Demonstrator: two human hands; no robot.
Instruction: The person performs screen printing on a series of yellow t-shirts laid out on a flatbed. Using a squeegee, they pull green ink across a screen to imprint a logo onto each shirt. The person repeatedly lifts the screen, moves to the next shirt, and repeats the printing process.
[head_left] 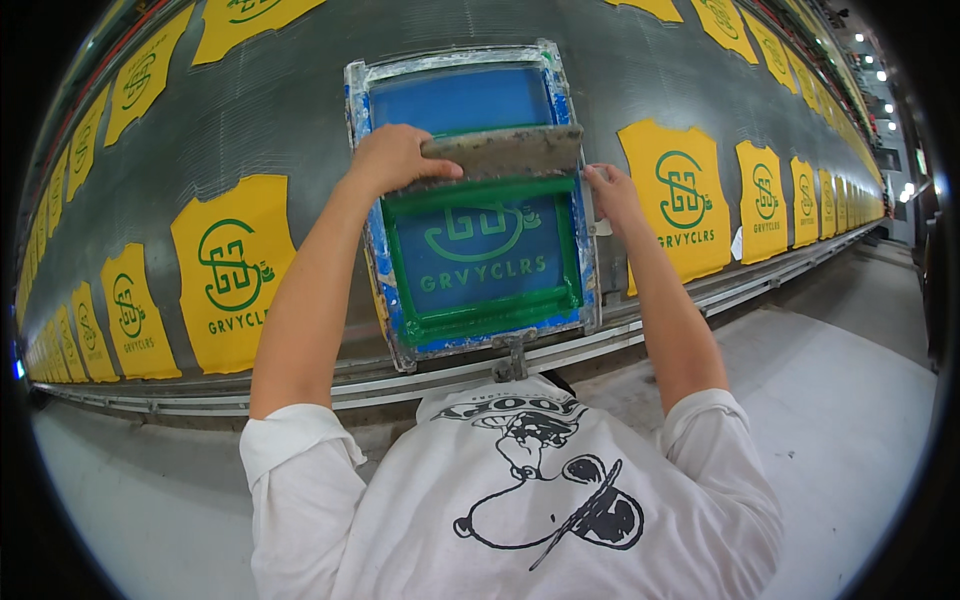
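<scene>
A screen printing frame point(585, 255) with blue mesh and smeared green ink lies on the long table in front of me. A light emblem shows through the mesh of its near half. Across its middle stands a squeegee point(515, 155), a wide grey-brown blade stained with ink. My left hand point(400, 160) is closed round the squeegee's left end, thumb along the near face. At the frame's right side, just past the squeegee's other end, my right hand point(612, 195) has its fingers closed on the frame's edge; the fingertips are partly hidden.
Yellow shirt pieces point(680, 200) with green prints lie in rows on the dark table point(300, 120), left and right of the frame. A metal rail point(660, 315) runs along the near edge, with a clamp point(512, 355) below the frame. Pale floor point(830, 400) lies nearer me.
</scene>
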